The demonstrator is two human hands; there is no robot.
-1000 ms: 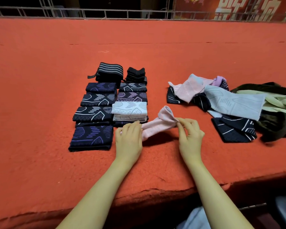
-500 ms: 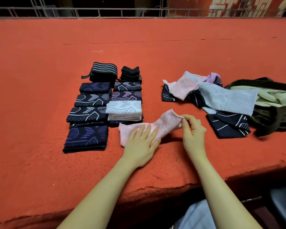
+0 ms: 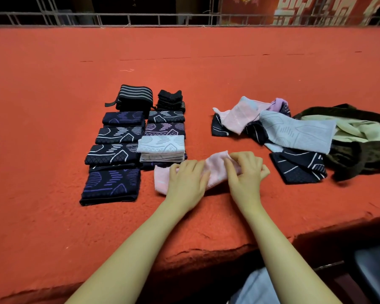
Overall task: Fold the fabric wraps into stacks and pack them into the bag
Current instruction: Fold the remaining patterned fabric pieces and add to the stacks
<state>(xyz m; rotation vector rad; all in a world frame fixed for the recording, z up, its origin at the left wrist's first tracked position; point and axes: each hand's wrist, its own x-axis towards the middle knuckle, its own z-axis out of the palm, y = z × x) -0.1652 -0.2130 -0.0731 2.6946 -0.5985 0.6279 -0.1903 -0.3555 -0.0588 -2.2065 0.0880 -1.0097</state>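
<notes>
A pink fabric wrap [image 3: 215,170] lies flat on the red felt table in front of me. My left hand [image 3: 188,183] presses on its left half with straight fingers. My right hand [image 3: 246,172] has its fingers curled over the wrap's right end, pinching it. To the left, folded dark patterned wraps [image 3: 112,154] and a white folded stack [image 3: 161,148] sit in two columns. An unfolded pile [image 3: 294,137] of pink, grey and dark wraps lies to the right. The dark olive bag [image 3: 360,154] with a pale lining lies open at the far right.
The red felt table [image 3: 53,216] ends in a worn front edge [image 3: 206,253] near my arms. A metal railing [image 3: 162,18] runs along the far side. A dark chair seat [image 3: 377,273] shows at the bottom right.
The pink wrap, held lifted and twisted a second ago, now lies flat on the table. My left hand has slid onto it and my right hand has come down over its right end.
</notes>
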